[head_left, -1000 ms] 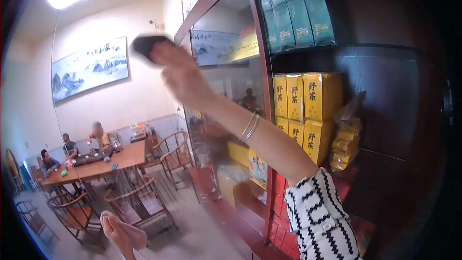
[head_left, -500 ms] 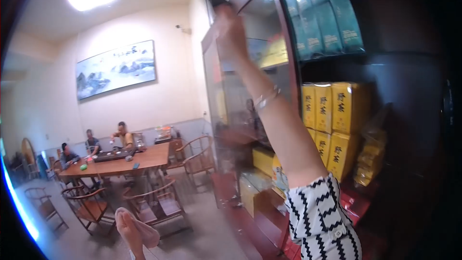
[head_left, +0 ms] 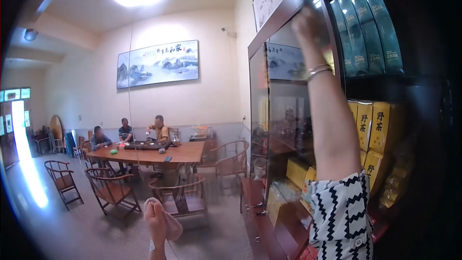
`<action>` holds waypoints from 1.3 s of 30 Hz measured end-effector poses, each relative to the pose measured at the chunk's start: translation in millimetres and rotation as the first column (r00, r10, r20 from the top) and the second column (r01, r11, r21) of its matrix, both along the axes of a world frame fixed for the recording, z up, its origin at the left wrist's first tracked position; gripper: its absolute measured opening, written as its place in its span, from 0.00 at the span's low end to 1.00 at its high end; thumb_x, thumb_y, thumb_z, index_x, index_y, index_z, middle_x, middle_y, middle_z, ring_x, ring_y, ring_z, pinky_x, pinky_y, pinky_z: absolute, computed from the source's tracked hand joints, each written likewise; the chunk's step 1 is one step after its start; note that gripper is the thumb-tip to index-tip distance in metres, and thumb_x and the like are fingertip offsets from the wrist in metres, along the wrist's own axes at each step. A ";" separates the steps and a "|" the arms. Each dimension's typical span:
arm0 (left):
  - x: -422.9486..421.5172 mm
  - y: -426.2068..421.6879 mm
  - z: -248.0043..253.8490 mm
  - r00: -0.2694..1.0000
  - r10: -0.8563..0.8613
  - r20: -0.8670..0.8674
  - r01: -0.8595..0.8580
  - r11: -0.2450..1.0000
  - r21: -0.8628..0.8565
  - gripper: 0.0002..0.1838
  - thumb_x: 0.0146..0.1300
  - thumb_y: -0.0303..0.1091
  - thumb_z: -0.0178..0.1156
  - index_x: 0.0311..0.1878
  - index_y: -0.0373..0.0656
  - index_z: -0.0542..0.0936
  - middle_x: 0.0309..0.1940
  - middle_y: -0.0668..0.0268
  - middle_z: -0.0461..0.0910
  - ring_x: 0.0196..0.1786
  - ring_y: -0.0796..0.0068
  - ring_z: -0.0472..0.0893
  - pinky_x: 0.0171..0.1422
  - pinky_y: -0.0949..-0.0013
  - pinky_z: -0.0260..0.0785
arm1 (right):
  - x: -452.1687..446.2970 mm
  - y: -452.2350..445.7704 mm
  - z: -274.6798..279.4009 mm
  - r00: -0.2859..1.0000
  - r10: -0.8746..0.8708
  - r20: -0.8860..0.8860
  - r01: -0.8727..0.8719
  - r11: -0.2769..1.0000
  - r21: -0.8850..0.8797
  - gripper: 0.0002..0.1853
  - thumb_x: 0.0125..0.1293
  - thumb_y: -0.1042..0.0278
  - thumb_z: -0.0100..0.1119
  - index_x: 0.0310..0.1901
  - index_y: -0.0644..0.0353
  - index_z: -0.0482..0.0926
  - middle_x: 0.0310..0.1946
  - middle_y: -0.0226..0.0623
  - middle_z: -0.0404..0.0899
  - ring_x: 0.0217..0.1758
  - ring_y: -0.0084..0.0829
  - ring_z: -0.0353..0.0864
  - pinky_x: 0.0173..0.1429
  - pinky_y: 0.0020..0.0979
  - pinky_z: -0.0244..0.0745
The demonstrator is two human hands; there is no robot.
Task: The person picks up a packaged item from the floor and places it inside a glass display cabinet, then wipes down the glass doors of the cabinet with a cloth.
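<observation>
My right hand (head_left: 306,23) is raised high at the upper right, against the glass near the top of the cabinet frame (head_left: 332,33). Its fingers are closed round a dark object (head_left: 306,1), blurred by motion. A silver bangle circles that wrist, and a white sleeve with black zigzags (head_left: 339,212) covers the upper forearm. Low in the middle, my left hand (head_left: 154,219) is closed on a pale pink cloth (head_left: 173,226), which hangs to its right.
Yellow boxes (head_left: 380,127) and green packs (head_left: 373,43) stand on the cabinet shelves at the right. Three people sit at a wooden table (head_left: 187,152) beyond the glass, with wooden chairs (head_left: 113,190) around it. A landscape picture (head_left: 158,65) hangs behind them.
My right hand has moved up and to the right along the glass with the dark object. The view has turned left, showing more of the room. My left hand still holds the cloth.
</observation>
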State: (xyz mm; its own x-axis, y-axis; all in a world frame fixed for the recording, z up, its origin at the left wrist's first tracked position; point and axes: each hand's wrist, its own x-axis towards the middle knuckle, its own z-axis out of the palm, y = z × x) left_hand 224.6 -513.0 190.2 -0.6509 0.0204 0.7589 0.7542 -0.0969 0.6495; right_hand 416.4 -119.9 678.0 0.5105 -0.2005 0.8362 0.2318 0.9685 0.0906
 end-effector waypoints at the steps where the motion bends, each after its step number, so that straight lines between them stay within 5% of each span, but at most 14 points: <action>1: 1.6 -0.8 0.3 0.999 0.034 -0.017 -0.034 0.999 -0.002 0.19 0.73 0.41 0.45 0.26 0.40 0.66 0.24 0.69 0.63 0.27 0.77 0.63 0.33 0.73 0.57 | -38.7 -9.7 14.9 0.963 -0.269 -0.026 0.270 0.958 0.100 0.17 0.55 0.76 0.49 0.47 0.59 0.77 0.47 0.45 0.78 0.41 0.46 0.80 0.46 0.38 0.75; 2: 2.5 -0.6 0.4 0.997 0.066 -0.035 -0.066 0.998 0.000 0.19 0.72 0.41 0.47 0.26 0.39 0.66 0.25 0.67 0.64 0.28 0.75 0.65 0.35 0.72 0.59 | -67.7 -75.0 5.3 0.978 0.163 0.133 -0.164 0.987 -0.004 0.18 0.53 0.77 0.50 0.48 0.60 0.77 0.45 0.43 0.78 0.46 0.45 0.78 0.48 0.39 0.74; 4: 2.4 -1.7 0.7 0.995 0.089 -0.049 -0.089 0.996 0.003 0.19 0.70 0.40 0.48 0.26 0.38 0.67 0.26 0.64 0.66 0.29 0.71 0.67 0.36 0.69 0.60 | -117.4 -168.2 -28.7 0.924 0.244 0.295 -0.326 0.905 0.274 0.18 0.54 0.80 0.47 0.47 0.63 0.77 0.49 0.43 0.78 0.54 0.45 0.73 0.61 0.38 0.68; 7: 3.3 -1.5 -5.5 0.996 0.089 -0.029 -0.089 0.996 0.006 0.18 0.70 0.39 0.47 0.25 0.38 0.66 0.27 0.62 0.66 0.29 0.68 0.67 0.36 0.68 0.59 | -154.8 -258.5 -79.2 0.739 0.197 0.644 -0.497 0.805 0.324 0.20 0.55 0.83 0.46 0.49 0.62 0.78 0.53 0.43 0.76 0.60 0.40 0.71 0.68 0.38 0.60; 9: -1.3 -2.1 -6.6 0.990 0.131 -0.056 -0.132 0.991 -0.012 0.18 0.70 0.38 0.47 0.25 0.37 0.66 0.27 0.62 0.66 0.30 0.67 0.67 0.36 0.67 0.59 | -160.2 -275.5 -98.7 0.873 -0.092 0.478 -0.246 0.764 0.596 0.20 0.57 0.83 0.46 0.51 0.59 0.78 0.53 0.41 0.76 0.61 0.38 0.70 0.68 0.38 0.60; 10: -9.3 -0.6 -11.4 0.972 0.172 -0.163 -0.175 0.985 -0.007 0.21 0.73 0.42 0.43 0.24 0.39 0.64 0.23 0.67 0.61 0.27 0.75 0.62 0.32 0.70 0.55 | -151.2 -264.2 -92.5 0.837 -0.147 0.528 -0.254 0.750 0.611 0.21 0.57 0.83 0.46 0.51 0.58 0.77 0.54 0.40 0.75 0.62 0.38 0.70 0.68 0.38 0.60; 12: -4.4 -1.1 -8.4 0.975 0.167 -0.145 -0.168 0.986 0.002 0.19 0.70 0.39 0.46 0.24 0.37 0.65 0.25 0.63 0.63 0.29 0.69 0.65 0.35 0.68 0.57 | -126.3 -244.9 -72.0 0.739 -0.248 0.626 -0.301 0.711 0.636 0.22 0.57 0.83 0.47 0.53 0.56 0.77 0.55 0.38 0.75 0.63 0.37 0.69 0.68 0.37 0.60; 13: -1.5 -3.5 -8.4 0.977 0.171 -0.127 -0.172 0.985 0.009 0.18 0.69 0.38 0.47 0.24 0.37 0.66 0.26 0.61 0.64 0.30 0.66 0.66 0.36 0.66 0.59 | -113.4 -228.6 -60.8 0.755 -0.135 0.642 -0.322 0.776 0.542 0.23 0.56 0.84 0.48 0.54 0.54 0.77 0.56 0.36 0.75 0.63 0.37 0.69 0.68 0.36 0.61; 14: -1.4 -4.4 -9.5 0.982 0.157 -0.107 -0.157 0.988 0.009 0.19 0.69 0.39 0.47 0.24 0.37 0.65 0.25 0.61 0.63 0.29 0.65 0.66 0.36 0.66 0.58 | -106.6 -210.8 -35.2 0.655 0.070 0.752 -0.537 0.744 0.398 0.26 0.53 0.86 0.49 0.55 0.56 0.76 0.56 0.39 0.74 0.61 0.38 0.70 0.68 0.34 0.62; 15: 0.0 -5.9 -10.0 0.985 0.148 -0.084 -0.148 0.989 0.005 0.19 0.69 0.40 0.47 0.24 0.37 0.65 0.25 0.61 0.63 0.29 0.65 0.66 0.36 0.66 0.58 | -89.9 -184.4 -26.0 0.853 -0.148 0.500 -0.099 0.895 0.434 0.25 0.55 0.84 0.47 0.56 0.58 0.74 0.57 0.41 0.74 0.59 0.40 0.73 0.66 0.34 0.65; 17: 1.3 -5.6 -9.8 0.990 0.130 -0.044 -0.130 0.991 0.011 0.20 0.70 0.40 0.47 0.24 0.37 0.65 0.25 0.61 0.63 0.29 0.65 0.66 0.36 0.66 0.58 | -55.4 -126.8 -0.7 0.879 0.062 0.473 -0.272 0.879 0.390 0.25 0.51 0.84 0.47 0.53 0.61 0.75 0.54 0.45 0.75 0.58 0.45 0.71 0.63 0.37 0.66; 20: -0.1 -4.2 -11.7 0.996 0.085 -0.014 -0.084 0.996 0.040 0.19 0.70 0.40 0.47 0.24 0.37 0.65 0.25 0.61 0.63 0.30 0.66 0.66 0.37 0.66 0.57 | 1.0 -29.2 7.3 0.961 -0.164 0.222 0.091 0.948 0.306 0.23 0.59 0.77 0.41 0.58 0.61 0.71 0.57 0.50 0.72 0.59 0.49 0.72 0.63 0.39 0.67; 21: 0.1 -3.7 -11.5 0.998 0.065 0.004 -0.065 0.997 0.052 0.19 0.70 0.40 0.47 0.25 0.37 0.65 0.25 0.61 0.63 0.31 0.66 0.65 0.38 0.67 0.58 | 21.0 -9.5 -4.6 0.944 -0.253 0.211 0.225 0.963 0.148 0.22 0.62 0.77 0.40 0.58 0.60 0.71 0.58 0.49 0.72 0.59 0.49 0.71 0.63 0.40 0.67; 39: 23.2 -16.2 -1.6 0.996 0.063 -0.059 -0.062 0.998 0.021 0.17 0.68 0.40 0.47 0.27 0.36 0.66 0.28 0.58 0.65 0.34 0.60 0.68 0.41 0.63 0.60 | 71.6 -10.9 -348.0 0.973 -0.025 0.231 0.113 0.921 -0.373 0.21 0.71 0.77 0.36 0.64 0.70 0.63 0.65 0.52 0.63 0.70 0.46 0.60 0.72 0.38 0.54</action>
State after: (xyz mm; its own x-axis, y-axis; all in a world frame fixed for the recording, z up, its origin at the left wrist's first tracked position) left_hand 247.8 -529.2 188.6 -0.6043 -0.0343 0.7960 0.7963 -0.0605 0.6019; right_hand 487.9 -130.8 329.9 0.3037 0.1278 0.9442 0.3163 0.9212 -0.2265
